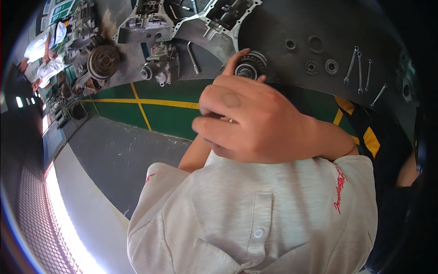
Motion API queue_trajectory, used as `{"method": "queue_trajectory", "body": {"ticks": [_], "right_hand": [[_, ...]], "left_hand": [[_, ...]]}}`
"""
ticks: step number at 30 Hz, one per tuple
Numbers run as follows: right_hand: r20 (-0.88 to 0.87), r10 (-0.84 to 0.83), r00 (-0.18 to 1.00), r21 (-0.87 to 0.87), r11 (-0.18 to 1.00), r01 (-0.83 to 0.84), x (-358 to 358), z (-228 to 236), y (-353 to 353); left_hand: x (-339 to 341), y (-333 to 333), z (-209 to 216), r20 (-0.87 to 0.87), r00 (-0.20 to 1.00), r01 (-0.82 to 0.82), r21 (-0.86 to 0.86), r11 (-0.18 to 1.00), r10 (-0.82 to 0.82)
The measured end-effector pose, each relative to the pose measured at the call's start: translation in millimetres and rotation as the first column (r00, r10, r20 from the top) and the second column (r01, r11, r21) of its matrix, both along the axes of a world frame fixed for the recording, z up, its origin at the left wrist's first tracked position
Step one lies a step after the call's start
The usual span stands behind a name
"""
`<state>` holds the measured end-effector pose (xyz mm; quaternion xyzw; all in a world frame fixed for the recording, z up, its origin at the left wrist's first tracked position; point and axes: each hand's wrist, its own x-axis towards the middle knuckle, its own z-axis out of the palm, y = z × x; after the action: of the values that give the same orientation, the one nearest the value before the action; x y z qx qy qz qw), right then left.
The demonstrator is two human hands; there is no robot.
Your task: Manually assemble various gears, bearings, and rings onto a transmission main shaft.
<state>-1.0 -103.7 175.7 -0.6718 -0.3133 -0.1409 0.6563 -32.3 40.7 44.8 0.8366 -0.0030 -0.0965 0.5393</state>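
Observation:
My right hand (255,118) is raised close in front of me, its fingers curled together. Whatever they may pinch is hidden, apart from a tiny pale spot between the fingers. Beyond it, at the bench edge, my left hand (234,62) wraps round a dark metal gear assembly (253,64) with toothed rings and a shaft end pointing my way. Most of the left hand and the lower part of the assembly are covered by my right hand.
On the dark bench to the right lie gear rings (331,66), a thin ring (315,44) and several wrenches (359,71). Opened gearbox housings (228,18), a smaller casing (160,64), a socket handle (193,58) and a brake drum (103,61) stand left. People (48,41) are at far left.

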Motion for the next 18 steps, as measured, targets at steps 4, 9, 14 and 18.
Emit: {"method": "queue_trajectory", "body": {"ticks": [4,9,14,18], "right_hand": [[-0.042,0.107,0.993,-0.125,0.986,-0.111,16.2,9.6,-12.9],[-0.119,0.235,0.965,0.009,0.972,-0.236,19.6,-0.1,-22.5],[-0.232,0.331,0.915,-0.1,0.927,-0.361,27.7,-27.3,-26.2],[-0.32,0.103,0.942,-0.233,0.955,-0.184,18.8,-82.8,-20.4]], "left_hand": [[0.6,-15.8,26.7,-0.36,0.925,-0.161,-0.094,0.982,0.118],[-5.8,0.3,8.2,-0.317,0.942,-0.199,-0.273,0.941,0.107],[-4.9,1.6,-32.4,-0.338,0.939,-0.297,-0.686,0.664,0.071],[4.9,-2.9,-51.4,-0.347,0.937,-0.325,-0.815,0.479,0.046]]}}
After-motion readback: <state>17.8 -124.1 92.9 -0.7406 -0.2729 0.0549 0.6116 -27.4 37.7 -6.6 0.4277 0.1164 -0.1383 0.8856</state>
